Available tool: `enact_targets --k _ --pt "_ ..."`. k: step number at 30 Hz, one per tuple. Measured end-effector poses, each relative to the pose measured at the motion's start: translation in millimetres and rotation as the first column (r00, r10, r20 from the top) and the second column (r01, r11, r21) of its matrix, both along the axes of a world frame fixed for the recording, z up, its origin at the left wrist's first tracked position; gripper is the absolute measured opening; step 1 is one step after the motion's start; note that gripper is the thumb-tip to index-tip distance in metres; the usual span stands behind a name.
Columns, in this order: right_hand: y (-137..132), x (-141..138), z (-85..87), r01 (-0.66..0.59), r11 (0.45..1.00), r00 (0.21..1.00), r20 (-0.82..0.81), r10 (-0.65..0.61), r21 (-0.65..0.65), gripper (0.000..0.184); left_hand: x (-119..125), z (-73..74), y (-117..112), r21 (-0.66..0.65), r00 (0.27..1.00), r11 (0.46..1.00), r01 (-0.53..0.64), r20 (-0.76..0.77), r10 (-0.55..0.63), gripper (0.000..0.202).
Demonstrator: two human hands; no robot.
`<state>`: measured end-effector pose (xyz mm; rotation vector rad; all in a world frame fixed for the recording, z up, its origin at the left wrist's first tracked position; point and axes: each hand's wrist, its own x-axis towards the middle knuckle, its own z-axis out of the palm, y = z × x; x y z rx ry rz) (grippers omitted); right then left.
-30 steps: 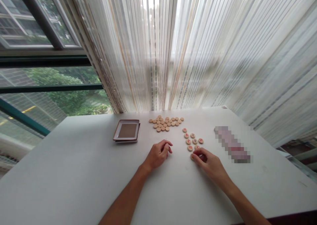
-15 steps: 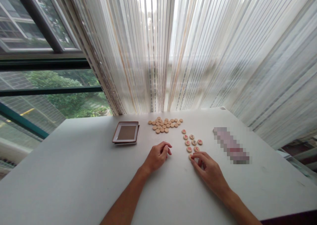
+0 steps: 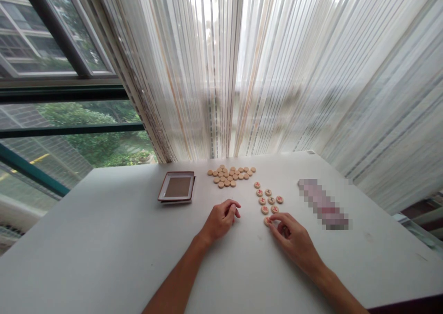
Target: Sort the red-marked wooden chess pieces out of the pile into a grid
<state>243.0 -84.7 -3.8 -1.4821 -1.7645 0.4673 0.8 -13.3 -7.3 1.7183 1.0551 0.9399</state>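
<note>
At the near end of the face-up rows, my right hand [image 3: 290,233] pinches the right edge of a round wooden Chinese chess piece [image 3: 266,221] lying on the table. Part of that piece is under the fingertips. Beyond it, several pieces with red or dark characters, such as this red-marked one [image 3: 265,209], lie face up in slanting rows. My left hand [image 3: 221,218] rests on the table to their left, its fingers curled in and nothing seen in them. Farther back is a cluster of blank-side-up Chinese chess pieces [image 3: 227,183].
A shallow square box [image 3: 161,197] with a brown inside sits at the back left of the white table [image 3: 114,240]. A blurred-out pinkish object [image 3: 323,204] lies on the right. Striped sheer curtains [image 3: 221,74] hang along the far edge, beside an open window at left.
My right fingertips have shifted slightly, and a little more of the nearest piece shows. My left hand stays put. The whole view has tilted very slightly.
</note>
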Motion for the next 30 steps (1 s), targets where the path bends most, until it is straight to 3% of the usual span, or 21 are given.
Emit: enact_targets --k 7,12,17,22,25,30 --pt "-3 -5 -4.7 -0.015 0.999 1.0 0.01 0.014 0.038 0.022 0 -0.8 0 0.006 1.0 1.0 -0.004 -0.01 0.004 0.031" --pt "5 9 7.4 0.071 0.993 0.994 -0.085 -0.063 0.096 0.024 0 -2.2 1 0.006 1.0 1.0 -0.011 -0.006 0.011 0.03" --pt "68 45 23.2 0.242 0.965 0.952 -0.217 -0.217 0.097 0.035 0 -1.5 0 -0.014 1.0 1.0 -0.009 0.02 0.009 0.032" --pt "139 61 14.1 0.181 0.983 0.918 -0.364 -0.161 0.02 0.046 0 2.0 -1 -0.006 0.999 0.999 -0.042 0.005 0.042 0.032" --pt "155 62 -1.3 0.224 0.975 0.888 -0.415 -0.2 0.009 0.05 0 3.3 -2 0.021 0.997 0.998 -0.065 -0.026 0.066 0.03" --pt "154 65 -16.1 0.227 0.974 0.877 -0.434 -0.205 -0.001 0.049 3 6.0 -4 0.17 0.985 0.981 -0.094 -0.129 0.117 0.021"
